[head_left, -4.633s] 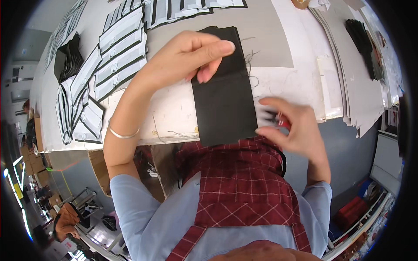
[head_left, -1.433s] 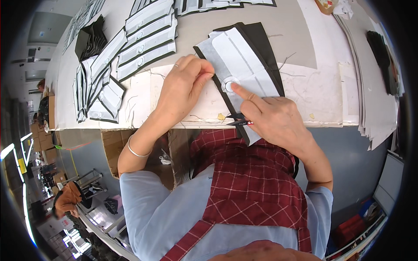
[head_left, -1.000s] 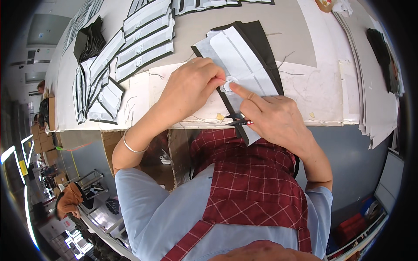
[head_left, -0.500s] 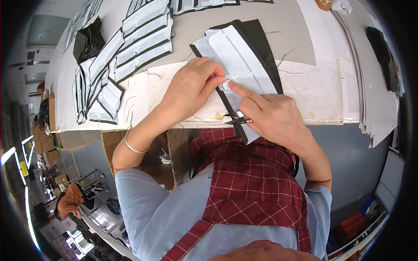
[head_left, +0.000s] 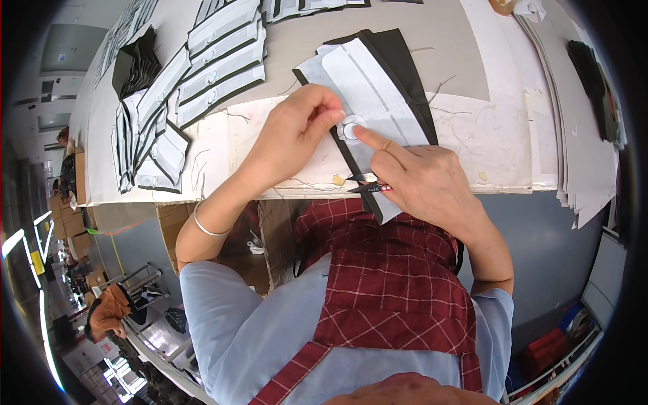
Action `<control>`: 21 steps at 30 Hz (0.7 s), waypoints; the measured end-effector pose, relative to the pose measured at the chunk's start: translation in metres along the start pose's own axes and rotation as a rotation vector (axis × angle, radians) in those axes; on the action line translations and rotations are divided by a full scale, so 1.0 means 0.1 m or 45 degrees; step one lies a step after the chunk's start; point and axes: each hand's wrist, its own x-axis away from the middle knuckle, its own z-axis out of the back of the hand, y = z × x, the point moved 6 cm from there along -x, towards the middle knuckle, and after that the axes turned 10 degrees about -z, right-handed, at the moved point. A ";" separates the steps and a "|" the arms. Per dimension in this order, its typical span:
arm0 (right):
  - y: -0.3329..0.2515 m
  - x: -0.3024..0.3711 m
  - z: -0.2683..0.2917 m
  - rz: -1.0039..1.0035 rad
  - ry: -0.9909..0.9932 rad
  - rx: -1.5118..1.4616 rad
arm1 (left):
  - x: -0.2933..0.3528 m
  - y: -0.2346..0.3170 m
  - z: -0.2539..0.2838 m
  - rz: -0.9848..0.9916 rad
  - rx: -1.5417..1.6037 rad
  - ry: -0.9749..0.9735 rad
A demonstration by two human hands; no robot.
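A dark fabric piece with a pale blue-white backing lies slantwise on the table before me, its lower end over the front edge. Near its left border is a small white ring-shaped patch. My right hand presses the tip of its index finger on this patch. Its other fingers are curled round small thread snips, whose dark blades point left. Just up and left of the patch, my left hand is closed in a pinch. Whatever its fingertips hold, if anything, is too small to make out.
Similar backed pieces lie in overlapping rows at the left, beside a dark folded stack. Loose threads are scattered on the table. Layered pale sheets hang over the right edge, with dark fabric on them.
My left hand has moved slightly up and left off the patch, so more of the ring shows. The right index finger stays pressed there, and the snips have barely moved.
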 end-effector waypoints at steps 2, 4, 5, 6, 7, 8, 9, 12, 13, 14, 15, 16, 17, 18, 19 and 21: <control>0.00 0.00 0.00 0.001 0.002 -0.008 | -0.01 0.07 0.01 -0.071 -0.088 -0.008; 0.00 0.00 0.00 -0.001 -0.001 -0.007 | -0.01 0.13 0.00 -0.186 -0.210 -0.036; 0.00 0.00 0.00 -0.003 -0.004 -0.002 | 0.00 0.15 -0.04 -0.265 -0.289 -0.061; 0.00 0.00 -0.01 -0.006 -0.008 0.003 | 0.01 0.18 -0.07 -0.344 -0.368 -0.085; 0.01 0.00 -0.01 -0.007 -0.006 0.001 | 0.00 0.19 -0.07 -0.354 -0.389 -0.086; 0.01 0.00 -0.01 -0.008 -0.005 -0.002 | 0.00 0.20 -0.06 -0.364 -0.411 -0.086; 0.01 0.00 -0.01 -0.010 -0.003 -0.005 | -0.01 0.21 -0.06 -0.375 -0.433 -0.087; 0.00 0.00 -0.01 -0.012 0.010 -0.018 | 0.00 0.12 -0.02 -0.190 -0.241 -0.035; 0.00 0.00 0.00 -0.011 0.013 -0.021 | 0.00 0.09 -0.01 -0.133 -0.182 -0.029; 0.00 0.00 0.01 -0.009 0.015 -0.023 | 0.00 0.08 0.01 -0.077 -0.124 -0.023; 0.01 0.00 0.01 -0.008 0.018 -0.025 | -0.01 0.07 0.02 -0.020 -0.065 -0.016; 0.01 0.00 0.01 -0.009 0.021 -0.026 | -0.01 0.11 0.01 -0.105 -0.134 -0.033; 0.01 0.00 0.00 -0.010 0.023 -0.027 | -0.01 0.16 -0.01 -0.191 -0.203 -0.049; 0.01 0.00 -0.01 -0.011 0.026 -0.029 | 0.00 0.21 -0.03 -0.276 -0.272 -0.065; 0.01 0.00 0.00 -0.011 0.024 -0.031 | 0.00 0.21 -0.04 -0.333 -0.356 -0.066; 0.01 0.00 0.00 -0.011 0.021 -0.035 | 0.00 0.21 -0.07 -0.447 -0.525 -0.067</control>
